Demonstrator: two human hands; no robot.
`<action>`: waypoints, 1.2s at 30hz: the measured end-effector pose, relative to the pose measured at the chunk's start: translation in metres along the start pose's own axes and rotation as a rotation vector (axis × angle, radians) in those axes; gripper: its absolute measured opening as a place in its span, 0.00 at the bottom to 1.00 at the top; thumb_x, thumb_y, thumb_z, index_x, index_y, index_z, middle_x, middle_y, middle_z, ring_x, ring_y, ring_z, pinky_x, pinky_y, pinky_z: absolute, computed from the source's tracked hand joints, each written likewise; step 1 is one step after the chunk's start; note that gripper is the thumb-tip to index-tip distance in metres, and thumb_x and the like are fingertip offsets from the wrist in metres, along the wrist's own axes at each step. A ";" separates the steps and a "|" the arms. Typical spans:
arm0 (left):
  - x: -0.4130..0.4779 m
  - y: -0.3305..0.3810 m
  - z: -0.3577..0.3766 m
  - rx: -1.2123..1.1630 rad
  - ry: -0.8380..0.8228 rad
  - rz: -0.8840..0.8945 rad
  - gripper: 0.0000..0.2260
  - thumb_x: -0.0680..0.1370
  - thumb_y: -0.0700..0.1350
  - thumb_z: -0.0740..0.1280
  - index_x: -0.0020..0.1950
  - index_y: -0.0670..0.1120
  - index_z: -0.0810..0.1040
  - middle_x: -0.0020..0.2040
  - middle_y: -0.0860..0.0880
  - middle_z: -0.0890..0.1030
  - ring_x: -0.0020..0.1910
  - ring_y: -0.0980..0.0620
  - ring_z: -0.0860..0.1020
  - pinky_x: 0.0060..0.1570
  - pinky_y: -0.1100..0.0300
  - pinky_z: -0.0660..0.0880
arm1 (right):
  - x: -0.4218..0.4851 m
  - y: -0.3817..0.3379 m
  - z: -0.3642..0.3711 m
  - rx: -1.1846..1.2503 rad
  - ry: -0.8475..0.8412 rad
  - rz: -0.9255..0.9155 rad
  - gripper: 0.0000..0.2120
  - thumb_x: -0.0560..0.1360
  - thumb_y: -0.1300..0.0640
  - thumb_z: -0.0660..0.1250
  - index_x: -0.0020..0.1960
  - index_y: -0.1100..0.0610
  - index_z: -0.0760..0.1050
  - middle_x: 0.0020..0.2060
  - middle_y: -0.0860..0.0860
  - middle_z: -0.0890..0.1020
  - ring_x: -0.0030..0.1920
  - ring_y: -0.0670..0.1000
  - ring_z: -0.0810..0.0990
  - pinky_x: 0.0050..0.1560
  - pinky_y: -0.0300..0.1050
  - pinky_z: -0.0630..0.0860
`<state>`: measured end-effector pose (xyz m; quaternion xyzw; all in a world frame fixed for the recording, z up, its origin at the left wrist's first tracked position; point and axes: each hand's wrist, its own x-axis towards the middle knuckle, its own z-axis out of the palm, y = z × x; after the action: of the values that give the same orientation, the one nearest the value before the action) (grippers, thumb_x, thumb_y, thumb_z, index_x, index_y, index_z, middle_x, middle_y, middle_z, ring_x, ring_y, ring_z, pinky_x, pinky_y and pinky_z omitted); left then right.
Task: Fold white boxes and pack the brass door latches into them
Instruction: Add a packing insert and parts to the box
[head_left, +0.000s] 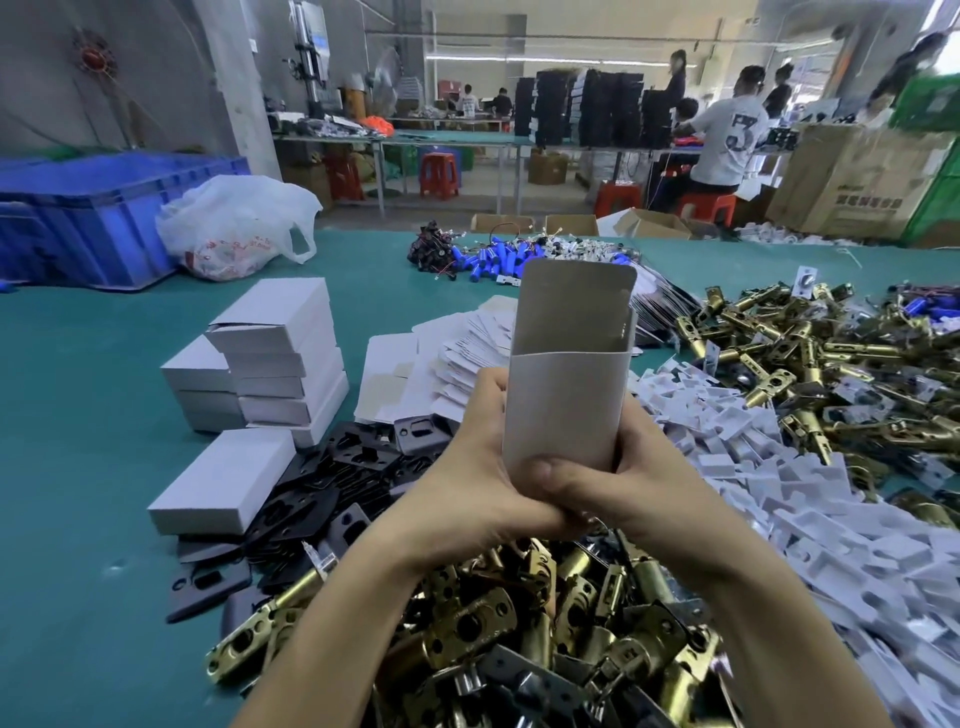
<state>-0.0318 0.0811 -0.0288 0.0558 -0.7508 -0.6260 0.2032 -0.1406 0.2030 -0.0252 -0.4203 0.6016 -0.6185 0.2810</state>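
A white box (566, 400) stands upright in mid-air at the centre, its top open and its lid flap raised. My left hand (467, 467) grips the box's lower left side. My right hand (613, 478) grips its lower right, thumb pressed across the bottom front. Brass door latches (519, 634) lie heaped below my wrists, and a second heap of brass latches (810, 353) spreads at the right. Flat unfolded box blanks (457, 358) lie behind my hands. Closed white boxes (280, 358) are stacked at the left.
Black strike plates (332, 488) lie left of my hands and white plastic inserts (769, 467) to the right, all on a green table (78, 467). Blue batteries with wires (498, 254), a plastic bag (234, 228) and a blue crate (93, 208) sit farther back. People work at benches behind.
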 end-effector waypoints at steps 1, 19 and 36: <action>0.001 -0.001 0.000 0.011 -0.007 -0.008 0.39 0.66 0.26 0.75 0.68 0.46 0.60 0.57 0.34 0.78 0.49 0.44 0.82 0.44 0.43 0.82 | 0.000 0.001 0.000 0.017 -0.006 -0.001 0.28 0.64 0.61 0.76 0.62 0.52 0.72 0.48 0.47 0.86 0.48 0.46 0.85 0.42 0.36 0.79; -0.009 -0.050 -0.099 1.157 0.305 -0.636 0.21 0.76 0.43 0.64 0.67 0.60 0.74 0.66 0.52 0.77 0.64 0.46 0.74 0.56 0.51 0.75 | 0.002 0.015 -0.018 0.003 0.155 0.030 0.23 0.69 0.64 0.77 0.58 0.47 0.74 0.47 0.45 0.86 0.46 0.47 0.86 0.43 0.46 0.84; -0.014 -0.058 -0.101 1.271 0.197 -0.552 0.17 0.78 0.62 0.67 0.66 0.61 0.74 0.63 0.53 0.78 0.65 0.47 0.73 0.60 0.49 0.74 | 0.002 0.014 -0.017 0.047 0.100 0.047 0.23 0.69 0.63 0.77 0.59 0.48 0.73 0.46 0.46 0.86 0.47 0.52 0.86 0.39 0.42 0.82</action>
<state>0.0095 -0.0191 -0.0741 0.4088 -0.9080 -0.0863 0.0318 -0.1580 0.2083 -0.0377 -0.3680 0.6100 -0.6459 0.2744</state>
